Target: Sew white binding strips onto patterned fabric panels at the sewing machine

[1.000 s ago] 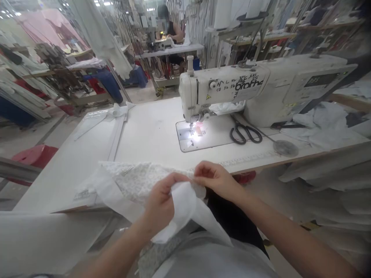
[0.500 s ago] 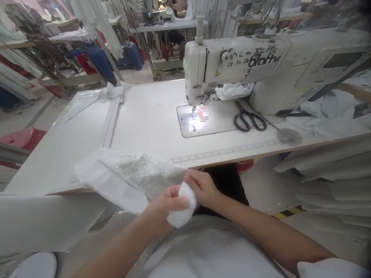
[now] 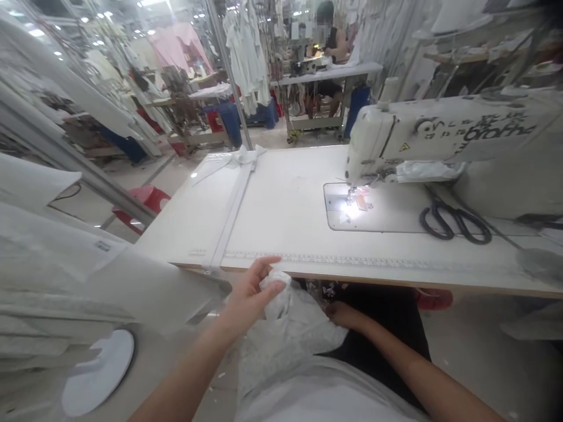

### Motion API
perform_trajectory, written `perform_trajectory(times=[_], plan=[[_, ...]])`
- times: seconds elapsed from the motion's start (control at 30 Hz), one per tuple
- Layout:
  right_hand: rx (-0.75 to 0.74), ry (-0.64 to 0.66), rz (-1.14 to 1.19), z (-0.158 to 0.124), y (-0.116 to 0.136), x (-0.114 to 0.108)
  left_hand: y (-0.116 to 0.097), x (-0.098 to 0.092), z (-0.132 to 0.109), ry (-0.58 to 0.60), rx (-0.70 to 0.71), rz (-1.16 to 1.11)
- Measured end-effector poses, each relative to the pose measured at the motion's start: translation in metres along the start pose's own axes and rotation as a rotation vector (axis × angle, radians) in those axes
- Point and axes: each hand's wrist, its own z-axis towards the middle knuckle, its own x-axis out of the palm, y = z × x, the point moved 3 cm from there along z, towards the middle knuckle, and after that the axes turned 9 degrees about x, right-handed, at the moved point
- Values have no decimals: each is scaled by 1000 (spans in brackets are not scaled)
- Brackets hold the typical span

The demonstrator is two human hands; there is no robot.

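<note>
Head view: The left hand clamps a bunched, thin grey-white fabric piece between thumb and fingers, on the wearer's side of the white flat-topped table. The right hand meets its edge; grip cannot be determined. The fabric is apart from the white metal sewing machine; completed and remaining work cannot be determined.

The right edge cuts off the sewing machine.

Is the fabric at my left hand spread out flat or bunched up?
Bunched up: the pale fabric crumples at the left hand and drapes in loose folds toward the right hand.
</note>
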Motion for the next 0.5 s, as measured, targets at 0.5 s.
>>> perform_trajectory(times=[0.5], plan=[[-44, -108, -119, -98, -15, 0, -4, -9, 4, -145, 164, 459]])
